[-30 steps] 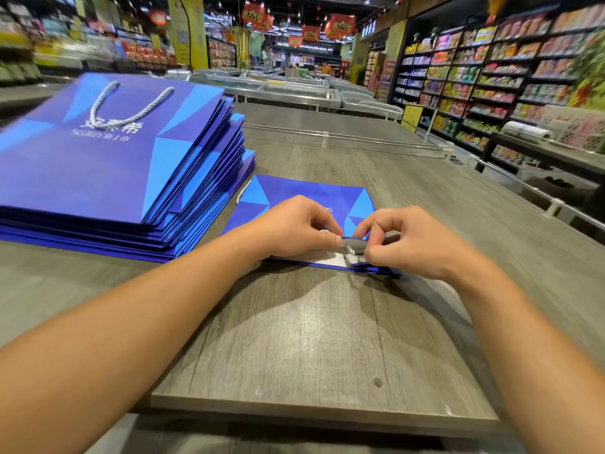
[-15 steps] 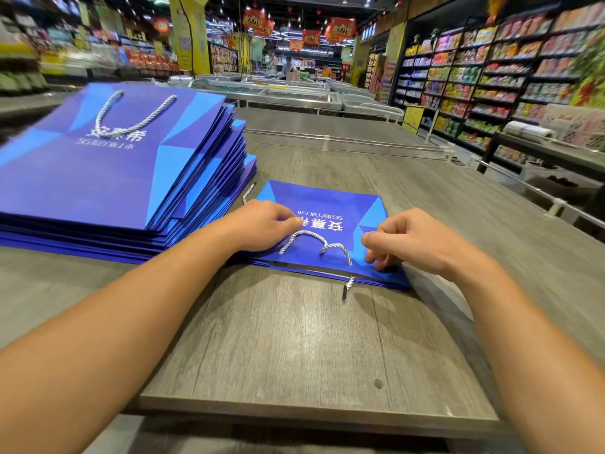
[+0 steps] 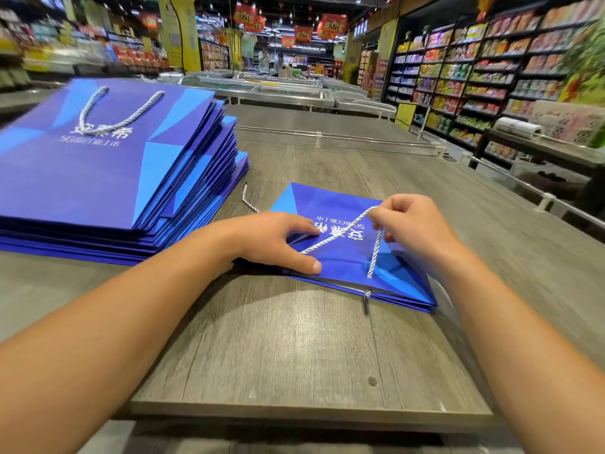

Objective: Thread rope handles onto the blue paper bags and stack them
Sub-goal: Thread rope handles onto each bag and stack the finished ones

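Note:
A flat blue paper bag [image 3: 347, 267] with white lettering lies on the grey wooden table [image 3: 294, 355] in front of me. A white rope handle [image 3: 376, 253] runs from two holes near its front edge up to my right hand [image 3: 409, 224], which pinches the loop and holds it taut above the bag. My left hand [image 3: 278, 240] presses the bag's left side down, fingers spread, thumb at the front edge. A rope end [image 3: 366, 301] pokes out below the bag's front edge. To the left rises a tall stack of blue bags [image 3: 108, 172] with a rope handle on top.
A loose rope piece [image 3: 247, 199] lies between the stack and the flat bag. A clear rail [image 3: 327, 139] crosses the table farther back. Store shelves [image 3: 491, 77] line the right side, and chest freezers [image 3: 278, 90] stand behind the table.
My right hand has lifted the rope loop off the bag and pulled it taut away from me. My left hand has slid forward on the bag, which has turned slightly.

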{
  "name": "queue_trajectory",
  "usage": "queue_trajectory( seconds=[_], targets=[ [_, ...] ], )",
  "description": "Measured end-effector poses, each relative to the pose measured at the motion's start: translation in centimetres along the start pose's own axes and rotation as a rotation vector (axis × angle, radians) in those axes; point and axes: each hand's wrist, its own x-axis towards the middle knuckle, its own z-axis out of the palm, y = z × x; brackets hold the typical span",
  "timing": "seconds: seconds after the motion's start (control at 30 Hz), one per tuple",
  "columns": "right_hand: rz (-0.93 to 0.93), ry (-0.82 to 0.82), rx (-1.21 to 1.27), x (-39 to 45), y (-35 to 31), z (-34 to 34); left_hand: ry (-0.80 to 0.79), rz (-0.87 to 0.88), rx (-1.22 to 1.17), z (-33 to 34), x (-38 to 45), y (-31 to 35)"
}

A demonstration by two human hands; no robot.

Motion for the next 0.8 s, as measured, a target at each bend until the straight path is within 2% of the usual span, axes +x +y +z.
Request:
queue_trajectory(
  seconds=[0.07,0.13,0.3,0.8],
  targets=[
    [0.059,0.065,0.051,0.2,0.1,-0.2,-0.024,0.036,0.027,0.1,0.1,0.6],
    [0.073,0.052,0.048,0.4,0.4,-0.1,-0.064,0.069,0.045,0.2,0.1,1.2],
    [0.043,0.054,-0.081,0.8,1.1,0.0,-0.141,0.118,0.071,0.2,0.2,2.0],
    [0.108,0.039,-0.541,0.8,1.8,0.9,-0.118,0.120,0.130,0.4,0.2,2.3]
  ],
)
